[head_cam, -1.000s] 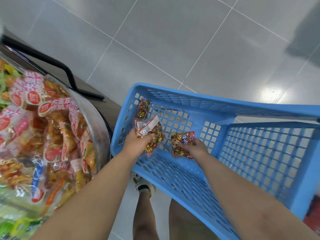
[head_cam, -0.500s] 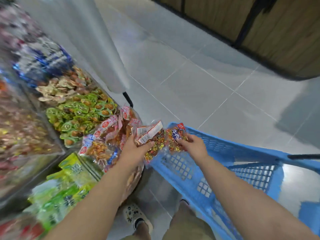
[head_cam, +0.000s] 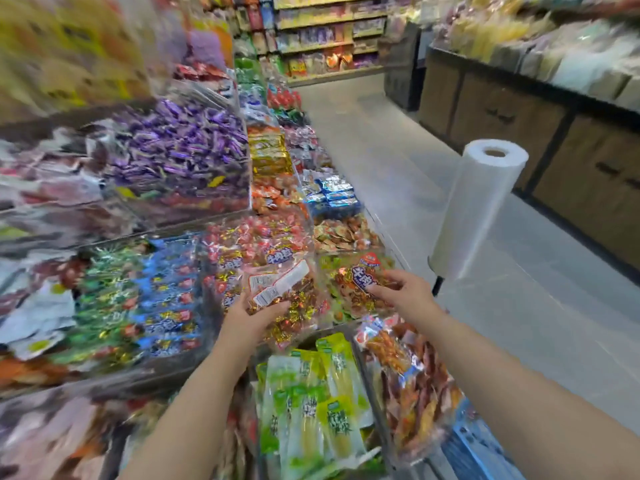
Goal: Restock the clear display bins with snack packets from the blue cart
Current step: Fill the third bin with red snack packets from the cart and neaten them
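Note:
My left hand (head_cam: 251, 315) grips a clear snack packet (head_cam: 280, 289) of red and gold sweets, its white label facing up. In my right hand (head_cam: 403, 292) is a second snack packet (head_cam: 360, 275) of the same kind, pinched by its lower edge. I hold both over the clear display bins (head_cam: 204, 271), above a bin filled with matching red and gold sweets (head_cam: 259, 240). Only a corner of the blue cart (head_cam: 474, 445) shows at the bottom right.
More bins hold purple sweets (head_cam: 180, 147), blue and green packets (head_cam: 145, 296), pale green packets (head_cam: 311, 403) and orange-red packets (head_cam: 412, 375). A roll of plastic bags (head_cam: 474, 209) stands to the right. Grey aisle floor (head_cam: 398, 150) runs ahead, with wooden-fronted counters (head_cam: 519, 133) on its right.
My view has swung up from the cart to the display bins. Both hands have carried their packets out of the cart to above the bins.

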`<state>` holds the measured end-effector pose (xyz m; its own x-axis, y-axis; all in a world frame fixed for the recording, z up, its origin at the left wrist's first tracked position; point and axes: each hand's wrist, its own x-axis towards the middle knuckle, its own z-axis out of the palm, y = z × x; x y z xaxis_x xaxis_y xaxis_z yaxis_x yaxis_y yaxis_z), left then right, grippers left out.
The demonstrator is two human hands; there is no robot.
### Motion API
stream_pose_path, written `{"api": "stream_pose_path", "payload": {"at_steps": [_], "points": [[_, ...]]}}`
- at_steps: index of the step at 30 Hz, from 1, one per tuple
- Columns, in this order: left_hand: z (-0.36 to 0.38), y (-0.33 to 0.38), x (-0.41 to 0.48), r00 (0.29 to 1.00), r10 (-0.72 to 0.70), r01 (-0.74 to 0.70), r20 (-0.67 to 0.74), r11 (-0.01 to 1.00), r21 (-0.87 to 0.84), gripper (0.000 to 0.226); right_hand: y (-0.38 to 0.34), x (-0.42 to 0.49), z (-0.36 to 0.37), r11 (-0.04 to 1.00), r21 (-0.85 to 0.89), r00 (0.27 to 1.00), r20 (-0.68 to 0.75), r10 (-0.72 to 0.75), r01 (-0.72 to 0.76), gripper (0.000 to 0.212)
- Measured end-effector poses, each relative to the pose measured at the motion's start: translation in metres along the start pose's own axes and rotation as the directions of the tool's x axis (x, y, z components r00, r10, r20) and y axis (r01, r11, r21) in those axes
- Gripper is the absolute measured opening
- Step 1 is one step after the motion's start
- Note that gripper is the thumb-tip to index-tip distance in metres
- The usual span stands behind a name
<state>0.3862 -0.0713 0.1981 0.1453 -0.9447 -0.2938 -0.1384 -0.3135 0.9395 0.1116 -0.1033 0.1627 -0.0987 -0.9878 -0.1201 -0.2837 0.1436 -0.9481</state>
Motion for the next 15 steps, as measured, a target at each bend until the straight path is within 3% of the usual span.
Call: {"api": "stream_pose_path", "payload": {"at_steps": [4,6,8,11,13,15], "points": [[-0.079,-0.004,0.018,0.986,-0.005,-0.021,-0.168,0.988,-0.154,0.073,-0.047,0.031,0.062,0.981,-0.161,0.991,0.097,-0.093,0.107,0.041],[-0.106,-0.007,0.027,0.973,-0.015,-0.039,-0.23,0.973,-0.228,0.085,-0.067,0.044,0.082,0.912,-0.339,0.969,0.168,-0.181,0.229,0.041],[-0.124,-0.009,0.038,0.967,-0.015,-0.055,-0.254,0.962,-0.266,0.098,-0.084,0.058,0.098,0.799,-0.495,0.929,0.308,-0.206,0.341,0.039],[-0.136,-0.015,0.054,0.969,0.001,-0.076,-0.247,0.953,-0.294,0.096,-0.103,0.083,0.118,0.489,-0.726,0.86,0.498,-0.111,0.483,0.036],[-0.137,-0.018,0.063,0.977,-0.006,-0.064,-0.215,0.947,-0.316,0.096,-0.108,0.098,0.129,0.345,-0.762,0.813,0.582,-0.006,0.548,0.035],[-0.135,-0.02,0.069,0.982,-0.01,-0.05,-0.191,0.95,-0.308,0.103,-0.109,0.11,0.137,0.279,-0.755,0.777,0.628,0.046,0.594,0.038]]}}
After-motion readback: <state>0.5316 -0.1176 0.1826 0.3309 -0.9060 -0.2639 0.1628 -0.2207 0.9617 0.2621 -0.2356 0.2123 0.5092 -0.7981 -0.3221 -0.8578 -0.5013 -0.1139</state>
